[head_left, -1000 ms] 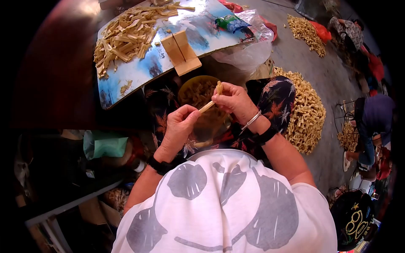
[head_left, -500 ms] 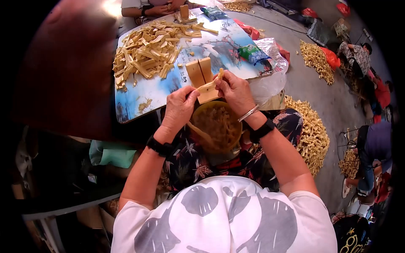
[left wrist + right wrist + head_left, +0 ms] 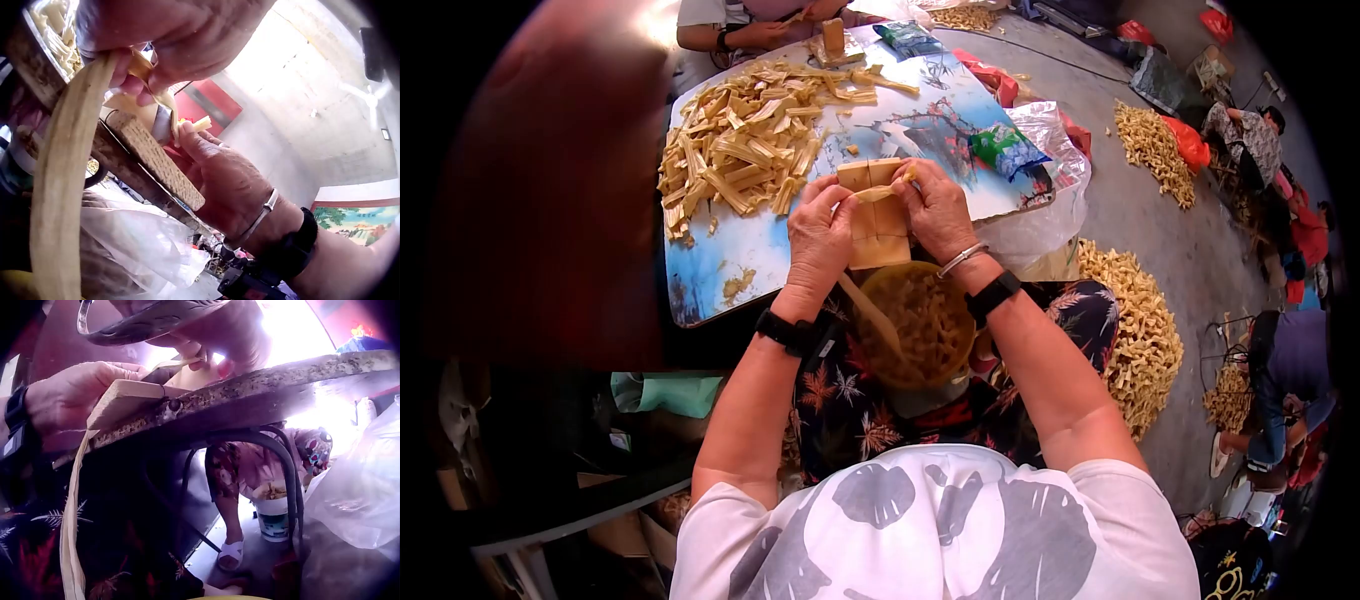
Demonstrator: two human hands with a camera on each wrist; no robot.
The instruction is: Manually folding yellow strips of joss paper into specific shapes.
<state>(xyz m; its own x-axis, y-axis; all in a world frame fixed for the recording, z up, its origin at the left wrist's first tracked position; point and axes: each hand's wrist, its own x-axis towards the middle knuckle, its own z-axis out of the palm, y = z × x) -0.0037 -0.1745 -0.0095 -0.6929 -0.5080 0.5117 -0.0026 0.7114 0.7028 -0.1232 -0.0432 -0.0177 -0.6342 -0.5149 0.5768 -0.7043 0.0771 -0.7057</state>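
Observation:
A pale yellow, flat strip [image 3: 874, 194] is stretched between both hands over a slotted wooden stand [image 3: 880, 248] at the table's near edge. My left hand [image 3: 819, 235] pinches it at the left; its long free tail [image 3: 62, 181] hangs down from that hand in the left wrist view. My right hand [image 3: 941, 212] pinches the other end, where a short stub [image 3: 201, 124] sticks out past the thumb. In the right wrist view the stand's board [image 3: 122, 403] juts past the table edge, with the fingers close above it. A yellow bowl [image 3: 966, 330] of pieces sits below, between the knees.
Loose strips [image 3: 740, 140] are heaped on the table's left side. A green-and-blue packet [image 3: 1008, 150] and a clear plastic bag [image 3: 1050, 215] are at its right. Small knotted pieces [image 3: 1135, 330] lie piled on the floor. Another person [image 3: 750, 30] sits across the table.
Both hands have moved forward from above the lap to the wooden stand, carrying the strip. The head view has shifted, showing more of the table and the person across it.

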